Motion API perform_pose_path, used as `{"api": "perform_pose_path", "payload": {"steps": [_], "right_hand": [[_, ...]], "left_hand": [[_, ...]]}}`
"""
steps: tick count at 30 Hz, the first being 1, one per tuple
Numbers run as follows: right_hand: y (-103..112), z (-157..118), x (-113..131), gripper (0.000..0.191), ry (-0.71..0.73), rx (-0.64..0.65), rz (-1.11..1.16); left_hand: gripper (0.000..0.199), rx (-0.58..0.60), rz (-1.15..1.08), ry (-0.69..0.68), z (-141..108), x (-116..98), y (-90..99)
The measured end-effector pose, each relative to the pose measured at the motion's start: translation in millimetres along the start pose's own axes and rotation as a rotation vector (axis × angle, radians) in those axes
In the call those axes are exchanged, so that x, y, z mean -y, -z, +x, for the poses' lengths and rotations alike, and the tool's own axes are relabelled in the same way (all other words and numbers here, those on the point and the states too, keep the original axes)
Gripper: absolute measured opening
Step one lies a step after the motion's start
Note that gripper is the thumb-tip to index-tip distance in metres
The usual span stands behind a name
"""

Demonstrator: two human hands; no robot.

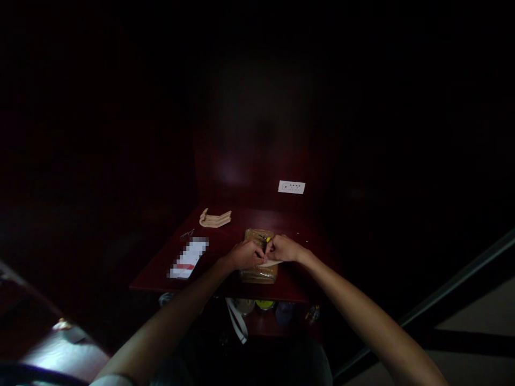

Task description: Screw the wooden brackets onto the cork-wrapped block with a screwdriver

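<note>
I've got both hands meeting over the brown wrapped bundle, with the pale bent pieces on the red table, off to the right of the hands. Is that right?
Not quite: in the head view, the pale bent pieces on the red table are to the left. The left hand and right hand do meet over the brown wrapped bundle.

I have bare counter [220, 244] between the white sheet [190, 258] and the wrapped bundle [259, 275]. Curved wooden pieces [216, 220] block my far left corner, and the wall [237, 177] closes off the far edge.
</note>
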State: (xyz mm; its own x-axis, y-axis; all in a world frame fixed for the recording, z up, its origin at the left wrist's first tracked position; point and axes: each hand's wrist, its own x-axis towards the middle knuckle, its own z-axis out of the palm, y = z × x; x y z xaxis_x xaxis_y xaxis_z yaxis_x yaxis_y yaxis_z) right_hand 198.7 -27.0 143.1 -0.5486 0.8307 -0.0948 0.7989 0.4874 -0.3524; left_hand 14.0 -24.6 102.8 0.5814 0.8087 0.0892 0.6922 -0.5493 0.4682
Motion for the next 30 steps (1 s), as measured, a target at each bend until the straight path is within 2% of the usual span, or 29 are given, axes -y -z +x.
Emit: {"api": "perform_pose_path", "payload": {"steps": [5,14,21,30], "right_hand": [[-1,5,-3,0.022,-0.022,0.018,0.011],[4,7,-1,0.02,-0.024,0.069,0.041],[1,8,-5,0.023,-0.023,0.059,0.087],[1,14,-12,0.026,-0.024,0.125,0.144]], "left_hand": [[0.025,0.024,-0.032,-0.055,0,0,2.4],[0.028,0.144,-0.149,-0.154,1,4,10.1],[0.026,0.014,-0.105,-0.023,2,1,0.0],[0.024,-0.011,-0.036,0.01,1,1,-0.5]]}}
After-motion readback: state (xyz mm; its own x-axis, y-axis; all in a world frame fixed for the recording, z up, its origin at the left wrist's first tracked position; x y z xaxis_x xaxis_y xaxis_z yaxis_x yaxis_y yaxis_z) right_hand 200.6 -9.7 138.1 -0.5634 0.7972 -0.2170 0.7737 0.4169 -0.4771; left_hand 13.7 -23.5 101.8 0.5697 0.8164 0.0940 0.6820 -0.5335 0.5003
